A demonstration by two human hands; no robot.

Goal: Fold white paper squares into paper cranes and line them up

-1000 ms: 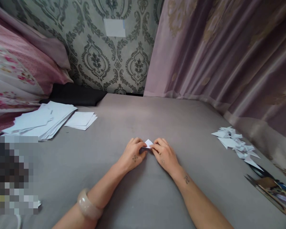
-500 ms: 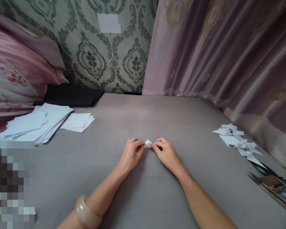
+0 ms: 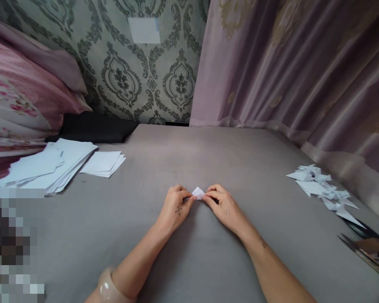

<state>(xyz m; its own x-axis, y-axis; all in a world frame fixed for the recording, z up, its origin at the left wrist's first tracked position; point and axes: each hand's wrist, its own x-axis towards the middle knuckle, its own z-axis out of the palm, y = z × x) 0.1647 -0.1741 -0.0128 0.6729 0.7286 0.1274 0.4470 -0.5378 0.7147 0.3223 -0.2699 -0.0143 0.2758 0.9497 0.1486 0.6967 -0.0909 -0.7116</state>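
Observation:
A small piece of folded white paper [image 3: 198,193] sits between my hands at the middle of the grey table, its pointed top facing away from me. My left hand [image 3: 176,206] pinches its left end between thumb and fingers. On the right end, my right hand [image 3: 223,206] closes in a similar pinch. The fingertips cover both lower corners of the paper, so only the middle and the peak show. A pale bangle [image 3: 112,287] circles my left forearm.
Stacked white sheets [image 3: 72,158] and a smaller stack of paper squares [image 3: 102,163] lie at left, before a black folded cloth [image 3: 94,127]. Several folded paper pieces [image 3: 322,187] are heaped at right, near scissors [image 3: 355,248]. Curtains [image 3: 255,67] hang behind.
Both hands still hold the folded paper, and slightly more of it shows between the fingers. My right hand has shifted a little to the right. The whole view has moved slightly.

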